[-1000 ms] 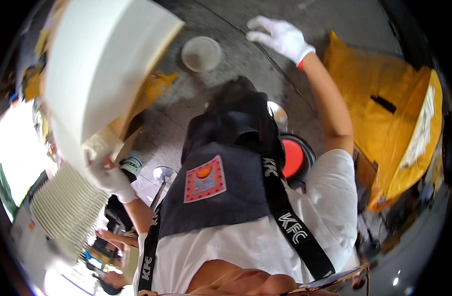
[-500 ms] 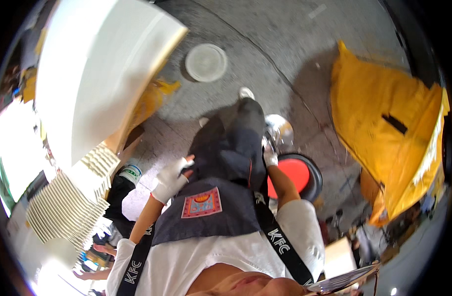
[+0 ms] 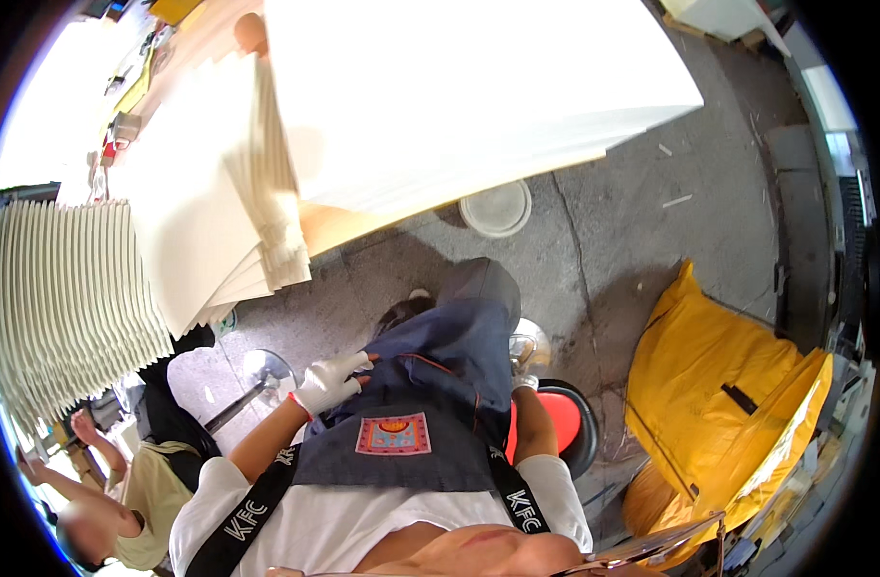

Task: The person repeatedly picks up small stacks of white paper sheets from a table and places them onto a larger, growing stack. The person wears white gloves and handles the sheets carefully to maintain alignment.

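My left hand (image 3: 332,385), in a white glove that leaves the fingertips bare, lies against the thigh of my dark blue apron (image 3: 344,476). Its fingers are stretched out and nothing shows in them. My right hand (image 3: 524,382), also gloved, hangs low at my right side. It is beside a stool with a red round seat (image 3: 562,419) and black rim, above a shiny metal base (image 3: 529,344). The fingers of that hand are hidden, and whether it grips the stool is not visible.
Ahead, a table edge (image 3: 363,234) carries a large stack of white sheets (image 3: 478,106). Cream folded sheets (image 3: 199,192) and a ridged pile (image 3: 74,298) stand left. A co-worker (image 3: 151,500) is at lower left. A round whitish lid (image 3: 495,208) and yellow sack (image 3: 718,413) lie on the floor.
My view has turned, so the table with its sheets fills more of the front and the co-worker shows more fully. My left hand stays by my thigh; my right stays low beside the stool.
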Demonstrator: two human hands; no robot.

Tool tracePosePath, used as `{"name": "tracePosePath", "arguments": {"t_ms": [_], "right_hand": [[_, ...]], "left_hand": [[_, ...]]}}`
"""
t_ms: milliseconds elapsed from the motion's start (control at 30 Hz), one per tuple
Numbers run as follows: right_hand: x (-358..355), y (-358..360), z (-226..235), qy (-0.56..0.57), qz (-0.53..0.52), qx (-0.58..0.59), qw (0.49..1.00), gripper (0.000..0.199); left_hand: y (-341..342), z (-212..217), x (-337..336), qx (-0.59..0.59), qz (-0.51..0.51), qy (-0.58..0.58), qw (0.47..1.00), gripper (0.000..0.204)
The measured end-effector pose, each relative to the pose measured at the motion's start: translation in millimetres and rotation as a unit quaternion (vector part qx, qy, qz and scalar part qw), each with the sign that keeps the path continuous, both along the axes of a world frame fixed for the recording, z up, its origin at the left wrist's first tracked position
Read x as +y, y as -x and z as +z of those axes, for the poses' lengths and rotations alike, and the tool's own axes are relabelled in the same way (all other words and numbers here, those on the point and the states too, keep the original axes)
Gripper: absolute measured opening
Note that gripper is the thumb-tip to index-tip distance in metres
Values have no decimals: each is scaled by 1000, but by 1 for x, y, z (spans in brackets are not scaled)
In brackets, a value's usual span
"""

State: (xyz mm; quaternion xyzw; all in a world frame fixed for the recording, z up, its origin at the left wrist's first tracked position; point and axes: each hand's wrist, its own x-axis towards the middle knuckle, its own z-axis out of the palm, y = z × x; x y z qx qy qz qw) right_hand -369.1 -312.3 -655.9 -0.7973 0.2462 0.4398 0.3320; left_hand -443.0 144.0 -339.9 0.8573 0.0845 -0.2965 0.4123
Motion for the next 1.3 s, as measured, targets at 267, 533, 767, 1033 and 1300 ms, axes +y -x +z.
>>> {"name": "tracePosePath", "arguments": {"t_ms": [267,533,767,1033,1300], "right_hand": [[63,-91,3,-39,91,-29,995,46],[25,-180,16,10,129,-10,992,43],[-11,-247,-10,13,177,-44,983,43],[-36,-310,-33,-45,248,-171,952,44],[-57,-323,-39,-285,31,-335,898,39]], "left_hand": [[-14,-17,7,-10,61,15,998,36],[-72,-84,-20,-47,141,66,987,35],[-140,-76,-61,-206,281,289,892,41],[-187,86,-119,-566,24,561,603,65],[-166,204,-200,-537,-256,489,638,54]]}}
